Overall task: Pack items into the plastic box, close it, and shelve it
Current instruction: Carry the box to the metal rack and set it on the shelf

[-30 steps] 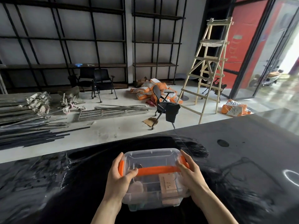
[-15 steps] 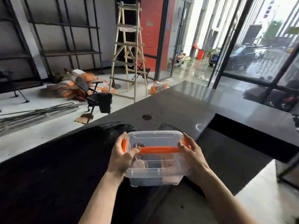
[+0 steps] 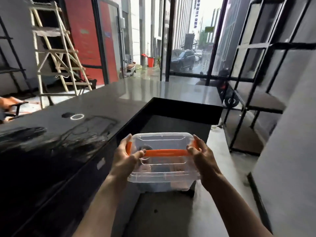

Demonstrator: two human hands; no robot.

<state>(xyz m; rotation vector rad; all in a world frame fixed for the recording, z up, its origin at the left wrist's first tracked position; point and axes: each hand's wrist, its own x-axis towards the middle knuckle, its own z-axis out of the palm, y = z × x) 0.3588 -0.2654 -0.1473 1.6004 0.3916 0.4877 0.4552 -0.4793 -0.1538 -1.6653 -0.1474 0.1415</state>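
The person holds a clear rectangular plastic box [image 3: 162,161] with its lid on and an orange carry handle [image 3: 166,152] lying across the top, the left hand [image 3: 125,159] clamped on its left end and the right hand [image 3: 203,158] clamped on its right end, thumbs on the lid. The box is in the air beside the end of a glossy black counter [image 3: 68,134], and blurred items show inside. A black metal shelving frame [image 3: 253,79] stands to the right, and a wooden stepladder [image 3: 56,53] stands beyond the counter on the left.
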